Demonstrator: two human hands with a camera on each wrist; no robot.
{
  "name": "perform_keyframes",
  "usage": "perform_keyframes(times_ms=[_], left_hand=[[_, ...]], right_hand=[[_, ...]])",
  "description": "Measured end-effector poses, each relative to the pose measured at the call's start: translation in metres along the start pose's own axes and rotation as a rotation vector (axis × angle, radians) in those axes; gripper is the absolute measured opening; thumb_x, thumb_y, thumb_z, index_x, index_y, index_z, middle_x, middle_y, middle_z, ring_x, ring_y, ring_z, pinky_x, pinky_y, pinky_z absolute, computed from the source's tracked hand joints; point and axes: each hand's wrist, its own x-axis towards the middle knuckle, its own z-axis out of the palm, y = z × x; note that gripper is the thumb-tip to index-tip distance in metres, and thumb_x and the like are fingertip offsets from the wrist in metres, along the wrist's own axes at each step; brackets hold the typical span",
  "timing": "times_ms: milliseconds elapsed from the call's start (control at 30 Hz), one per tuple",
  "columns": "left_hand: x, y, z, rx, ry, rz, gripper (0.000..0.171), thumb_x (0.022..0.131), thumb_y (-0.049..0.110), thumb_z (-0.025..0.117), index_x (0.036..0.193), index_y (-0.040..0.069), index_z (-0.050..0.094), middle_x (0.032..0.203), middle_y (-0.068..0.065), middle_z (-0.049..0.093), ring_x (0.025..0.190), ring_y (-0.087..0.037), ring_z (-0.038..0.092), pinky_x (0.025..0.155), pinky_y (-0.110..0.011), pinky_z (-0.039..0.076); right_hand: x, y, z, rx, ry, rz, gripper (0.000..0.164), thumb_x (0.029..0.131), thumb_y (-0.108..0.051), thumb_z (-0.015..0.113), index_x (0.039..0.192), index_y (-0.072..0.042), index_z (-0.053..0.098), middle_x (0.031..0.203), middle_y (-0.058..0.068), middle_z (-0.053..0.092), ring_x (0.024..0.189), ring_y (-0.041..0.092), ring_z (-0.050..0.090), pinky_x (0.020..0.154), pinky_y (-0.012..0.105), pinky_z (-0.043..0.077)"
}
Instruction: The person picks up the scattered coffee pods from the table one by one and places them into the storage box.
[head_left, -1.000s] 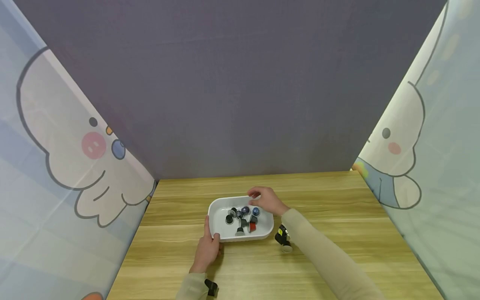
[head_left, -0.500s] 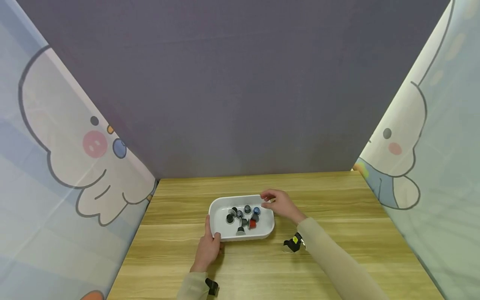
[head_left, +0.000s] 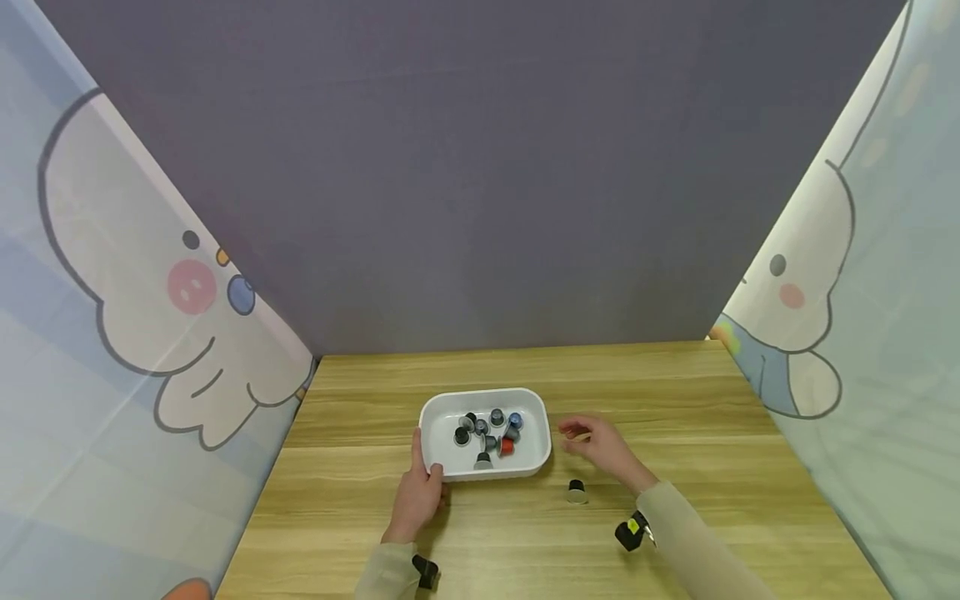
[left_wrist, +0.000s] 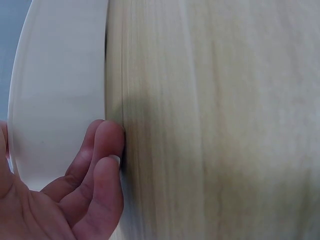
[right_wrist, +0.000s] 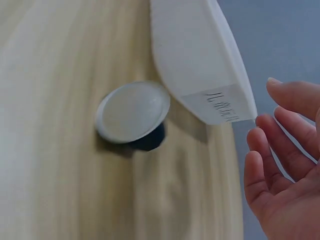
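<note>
A white tray (head_left: 435,462) stands on the table with several coffee capsules in it, among them a red capsule (head_left: 506,447), a blue capsule (head_left: 515,420) and a black capsule (head_left: 461,435). At its front left corner my left hand (head_left: 415,500) grips the wall; in the left wrist view the fingers (left_wrist: 106,192) curl against the outer side. My right hand (head_left: 603,450) hovers right of the tray, holding nothing, fingers loosely bent. Below it, a black capsule with a pale lid (right_wrist: 134,112) lies tilted on the table, apart from the tray.
The wooden table (head_left: 360,392) ends at a dark grey partition (head_left: 480,208) behind the tray. Cartoon-printed curtains (head_left: 112,333) flank it on both sides. A label (right_wrist: 222,106) is on the tray's outer wall.
My right hand has moved from over the tray's back right part to the right and nearer the front. The capsule on the table is now uncovered. My left hand stays on the tray.
</note>
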Motion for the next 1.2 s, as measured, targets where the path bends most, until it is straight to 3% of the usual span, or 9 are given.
perform_keyframes(times_ms=[333, 567, 933, 1200], left_hand=[[0.0, 0.002, 0.001, 0.027, 0.01, 0.003, 0.074, 0.099, 0.017, 0.046, 0.161, 0.013, 0.006, 0.058, 0.0, 0.057, 0.051, -0.016, 0.053, 0.052, -0.035, 0.041], [-0.001, 0.003, 0.001, 0.003, -0.005, -0.018, 0.074, 0.098, 0.017, 0.044, 0.161, 0.015, 0.005, 0.057, 0.0, 0.058, 0.046, -0.016, 0.055, 0.051, -0.033, 0.042], [0.0, 0.003, 0.0, -0.016, -0.017, -0.034, 0.074, 0.099, 0.017, 0.044, 0.161, 0.014, 0.005, 0.059, -0.002, 0.059, 0.045, -0.017, 0.055, 0.049, -0.034, 0.041], [-0.001, 0.005, -0.001, -0.025, -0.023, -0.037, 0.074, 0.099, 0.017, 0.044, 0.161, 0.014, 0.004, 0.058, -0.003, 0.059, 0.045, -0.017, 0.055, 0.048, -0.034, 0.041]], right_hand=[[-0.031, 0.014, 0.004, -0.021, -0.058, -0.022, 0.03, 0.088, -0.007, 0.074, 0.115, 0.004, 0.067, 0.109, 0.017, 0.068, 0.097, 0.03, 0.065, 0.079, 0.033, 0.054], [-0.049, 0.025, 0.01, 0.062, -0.074, 0.02, 0.041, 0.085, -0.012, 0.078, 0.119, 0.006, 0.064, 0.115, 0.02, 0.066, 0.104, 0.036, 0.063, 0.082, 0.032, 0.053], [-0.057, 0.036, 0.02, 0.022, -0.068, 0.023, 0.041, 0.084, -0.019, 0.08, 0.117, 0.002, 0.067, 0.11, 0.01, 0.068, 0.098, 0.029, 0.062, 0.077, 0.028, 0.052], [-0.06, 0.04, 0.022, 0.019, -0.059, 0.028, 0.036, 0.084, -0.011, 0.079, 0.115, 0.001, 0.068, 0.11, 0.01, 0.067, 0.095, 0.027, 0.062, 0.075, 0.026, 0.052]])
